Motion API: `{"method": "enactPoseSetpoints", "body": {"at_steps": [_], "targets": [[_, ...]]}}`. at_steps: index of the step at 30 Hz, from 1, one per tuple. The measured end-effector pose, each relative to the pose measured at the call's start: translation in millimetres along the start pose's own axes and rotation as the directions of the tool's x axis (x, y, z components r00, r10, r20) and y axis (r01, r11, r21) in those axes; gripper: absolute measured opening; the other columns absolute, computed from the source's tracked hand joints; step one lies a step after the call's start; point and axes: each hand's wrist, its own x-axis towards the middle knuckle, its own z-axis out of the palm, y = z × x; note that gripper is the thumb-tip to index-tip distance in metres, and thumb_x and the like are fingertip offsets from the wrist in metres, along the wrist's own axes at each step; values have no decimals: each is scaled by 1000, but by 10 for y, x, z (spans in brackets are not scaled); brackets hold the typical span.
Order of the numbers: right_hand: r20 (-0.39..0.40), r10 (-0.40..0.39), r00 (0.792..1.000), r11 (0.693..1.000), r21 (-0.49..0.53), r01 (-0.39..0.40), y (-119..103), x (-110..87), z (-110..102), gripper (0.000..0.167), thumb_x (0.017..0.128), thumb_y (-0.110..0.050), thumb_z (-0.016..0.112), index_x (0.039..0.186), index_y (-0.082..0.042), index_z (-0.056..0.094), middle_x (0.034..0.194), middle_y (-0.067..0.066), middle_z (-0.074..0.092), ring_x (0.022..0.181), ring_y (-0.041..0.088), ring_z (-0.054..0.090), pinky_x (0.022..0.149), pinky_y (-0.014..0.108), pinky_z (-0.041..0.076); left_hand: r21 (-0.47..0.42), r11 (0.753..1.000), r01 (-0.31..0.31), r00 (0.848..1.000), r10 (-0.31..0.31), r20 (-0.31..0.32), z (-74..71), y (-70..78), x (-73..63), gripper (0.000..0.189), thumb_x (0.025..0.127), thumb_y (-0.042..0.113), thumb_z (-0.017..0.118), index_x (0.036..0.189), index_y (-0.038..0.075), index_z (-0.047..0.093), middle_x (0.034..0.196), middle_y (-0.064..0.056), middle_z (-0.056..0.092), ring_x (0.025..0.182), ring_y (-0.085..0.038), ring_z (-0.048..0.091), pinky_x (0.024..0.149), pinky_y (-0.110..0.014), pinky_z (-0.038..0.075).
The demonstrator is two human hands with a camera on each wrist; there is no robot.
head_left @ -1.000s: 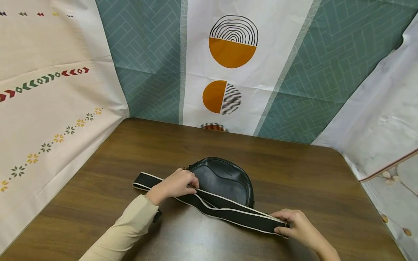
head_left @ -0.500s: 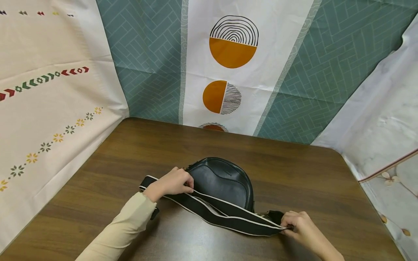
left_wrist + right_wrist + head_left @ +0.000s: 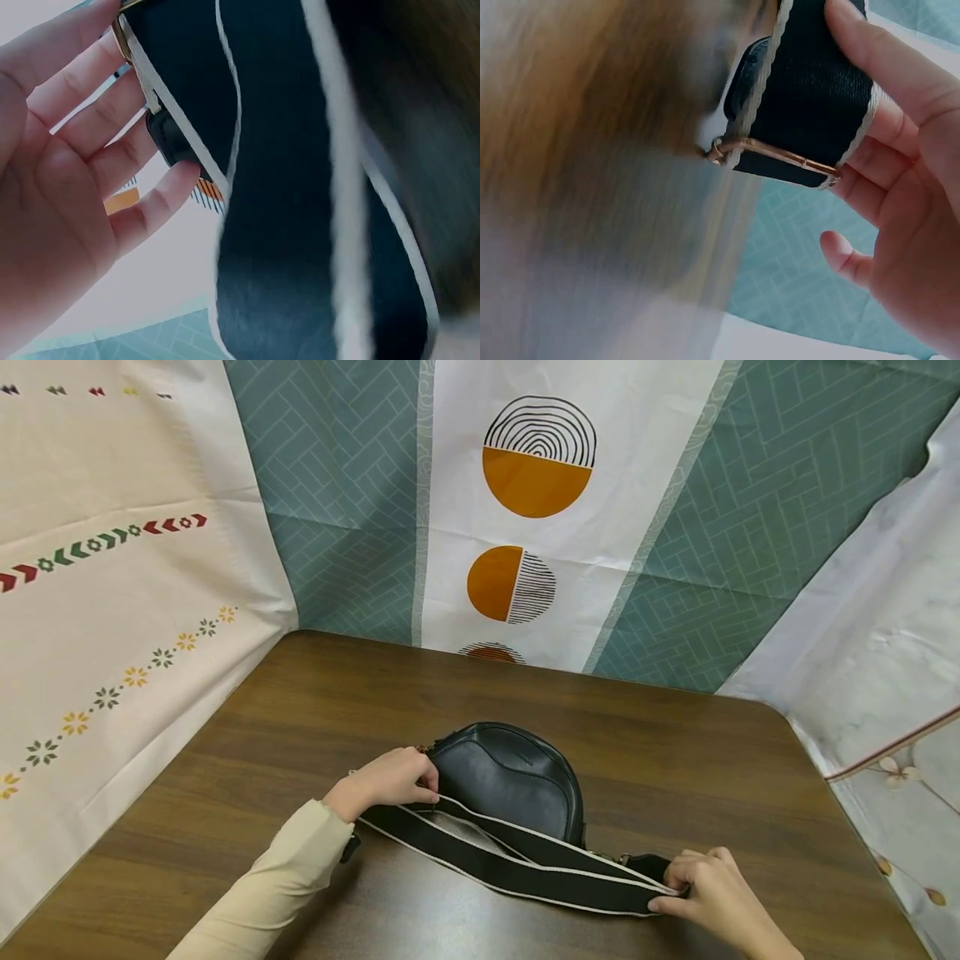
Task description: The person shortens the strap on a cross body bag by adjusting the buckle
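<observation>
A black half-moon bag (image 3: 506, 777) lies on the wooden table. In front of it a wide black strap with white edging (image 3: 517, 875) stretches between both hands in two layers that part in the middle. My left hand (image 3: 390, 778) pinches the strap at the bag's left side, close to a gold-coloured metal buckle (image 3: 121, 36) in the left wrist view. My right hand (image 3: 708, 889) holds the strap's folded right end between thumb and fingers. A copper-coloured slider (image 3: 780, 155) crosses the strap there in the right wrist view. The left loop is mostly hidden behind my left hand.
The brown wooden table (image 3: 360, 693) reaches back to a teal and white patterned cloth (image 3: 345, 527). Cloths also hang at the left (image 3: 112, 635) and right (image 3: 885, 635). A short black tab (image 3: 649, 865) with metal hardware sits beside the right hand.
My right hand has moved right and slightly nearer, shifting its hold on the strap end. My left hand has shifted slightly left. The strap's left loop has drawn in towards it, and the layers gape wider.
</observation>
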Motion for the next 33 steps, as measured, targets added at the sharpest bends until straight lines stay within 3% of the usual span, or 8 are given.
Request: {"method": "enactPoseSetpoints", "body": {"at_steps": [7, 15, 20, 27, 33], "targets": [[47, 63, 997, 992, -113, -57, 67, -37, -78, 44, 52, -37, 78, 55, -31, 35, 63, -27, 27, 57, -7, 27, 61, 33, 22, -1, 999, 50, 998, -50, 25, -31, -36, -50, 10, 79, 17, 67, 69, 17, 67, 67, 14, 58, 59, -1, 51, 58, -23, 44], [45, 133, 990, 962, -247, -118, 235, -114, -147, 46, 53, -42, 77, 53, -30, 32, 61, -24, 25, 57, -4, 28, 60, 35, 21, 41, 998, 54, 998, -55, 16, -44, -91, -120, 13, 79, 16, 67, 66, 15, 65, 63, 15, 55, 54, -1, 44, 54, -22, 40], [60, 185, 981, 951, -264, -163, 324, -106, -155, 46, 55, -41, 77, 53, -27, 33, 60, -22, 26, 57, -2, 28, 59, 37, 20, 53, 997, 57, 998, -57, 15, -50, -122, -164, 14, 79, 16, 67, 66, 15, 64, 63, 14, 54, 54, -2, 42, 54, -22, 39], [67, 226, 972, 934, -298, -196, 403, -47, -116, 47, 58, -40, 76, 52, -25, 33, 58, -18, 26, 55, 1, 29, 58, 37, 22, 147, 983, 106, 994, -106, -4, -46, -158, -202, 8, 76, 18, 69, 78, 10, 67, 79, 4, 64, 71, -13, 58, 68, -32, 45], [87, 273, 958, 904, -363, -225, 459, 14, -112, 45, 64, -38, 74, 49, -21, 34, 54, -13, 30, 54, 8, 35, 58, 41, 26, 227, 962, 151, 988, -141, -63, -19, -172, -232, 19, 79, 29, 66, 83, 11, 68, 81, 2, 66, 78, -15, 59, 76, -42, 35]]}}
